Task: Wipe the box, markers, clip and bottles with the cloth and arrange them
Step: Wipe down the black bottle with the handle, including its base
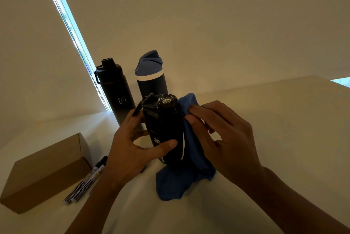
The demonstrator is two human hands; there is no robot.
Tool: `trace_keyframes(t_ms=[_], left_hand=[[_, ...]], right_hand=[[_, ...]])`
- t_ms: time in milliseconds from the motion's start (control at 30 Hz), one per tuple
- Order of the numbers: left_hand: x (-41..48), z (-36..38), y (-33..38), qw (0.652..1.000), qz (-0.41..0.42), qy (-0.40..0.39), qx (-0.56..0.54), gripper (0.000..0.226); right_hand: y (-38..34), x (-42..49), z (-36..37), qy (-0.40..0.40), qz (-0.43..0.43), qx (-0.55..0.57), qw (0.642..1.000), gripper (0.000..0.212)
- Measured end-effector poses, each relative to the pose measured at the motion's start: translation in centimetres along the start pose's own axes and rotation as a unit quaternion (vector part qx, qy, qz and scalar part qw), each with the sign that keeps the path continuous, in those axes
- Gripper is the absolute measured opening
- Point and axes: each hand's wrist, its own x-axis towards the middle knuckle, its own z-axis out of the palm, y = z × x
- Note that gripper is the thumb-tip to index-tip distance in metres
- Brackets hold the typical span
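My left hand [130, 150] grips a black bottle [164, 129] that stands upright in the middle of the table, thumb across its front. My right hand [223, 135] pinches a blue cloth [191, 158] against the bottle's right side; the cloth hangs down and pools on the table under the bottle. Behind stand two more bottles: a black one with a loop cap [113, 90] and a dark one with a blue lid [151, 78]. A brown cardboard box [43, 173] lies at the left, with markers [89, 179] beside it. No clip is visible.
The pale table [274, 112] runs off to the right and toward me. A window blind with a bead chain [75, 40] hangs behind the bottles, with a bright strip of light along it.
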Motion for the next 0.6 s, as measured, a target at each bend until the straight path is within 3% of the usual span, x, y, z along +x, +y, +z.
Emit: trace_keyframes(t_ms=[333, 600], left_hand=[[0.2, 0.0, 0.1, 0.999, 0.021, 0.017, 0.031, 0.065], [0.3, 0.0, 0.3, 0.998, 0.041, 0.02, 0.044, 0.066]], right_hand=[[-1.3, 0.2, -0.3, 0.01, -0.064, -0.013, 0.998, 0.021], [-1.0, 0.8, -1.0, 0.02, -0.028, -0.036, 0.999, 0.017]])
